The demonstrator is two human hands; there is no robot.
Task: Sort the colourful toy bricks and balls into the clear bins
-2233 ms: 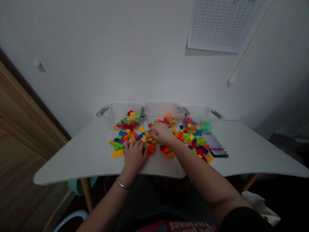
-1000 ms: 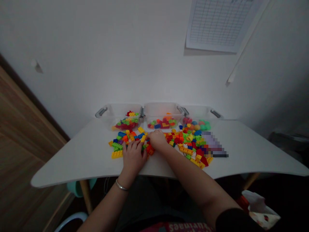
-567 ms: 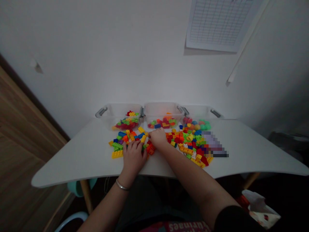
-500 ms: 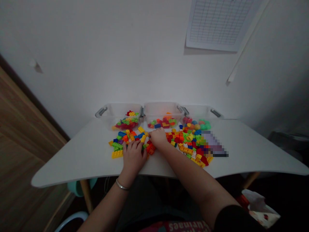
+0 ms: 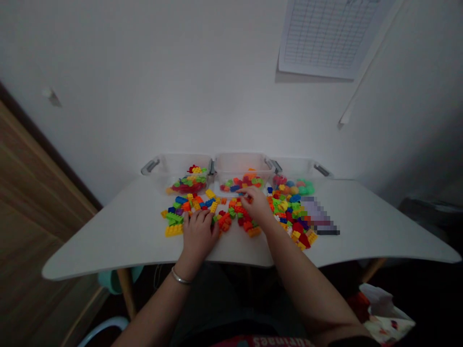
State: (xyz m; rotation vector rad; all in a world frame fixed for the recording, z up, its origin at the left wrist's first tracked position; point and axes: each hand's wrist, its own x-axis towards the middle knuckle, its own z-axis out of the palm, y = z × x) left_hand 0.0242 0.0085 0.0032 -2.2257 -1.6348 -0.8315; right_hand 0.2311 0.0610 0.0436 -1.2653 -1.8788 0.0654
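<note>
My left hand (image 5: 199, 231) lies over the near left part of a spread of toy building bricks (image 5: 238, 208), its fingers apart and its palm low by the table edge. Close to it are a yellow brick (image 5: 173, 231) and green bricks (image 5: 174, 219). My right hand (image 5: 257, 205) hovers past the middle of the spread, just in front of the middle clear plastic box (image 5: 243, 164). Its thumb and forefinger are drawn together, with a speck of blue at the tips too small to name. That box holds mixed bricks.
A left clear box (image 5: 177, 164) holds more bricks, and a right clear box (image 5: 302, 166) holds coloured round pieces. A blurred flat object (image 5: 321, 217) lies right of the bricks on the white table (image 5: 376, 231). The wall rises behind the boxes.
My right hand has moved right and slightly forward, from the middle of the bricks toward the middle box, uncovering red and orange bricks. My left hand stays nearly in place.
</note>
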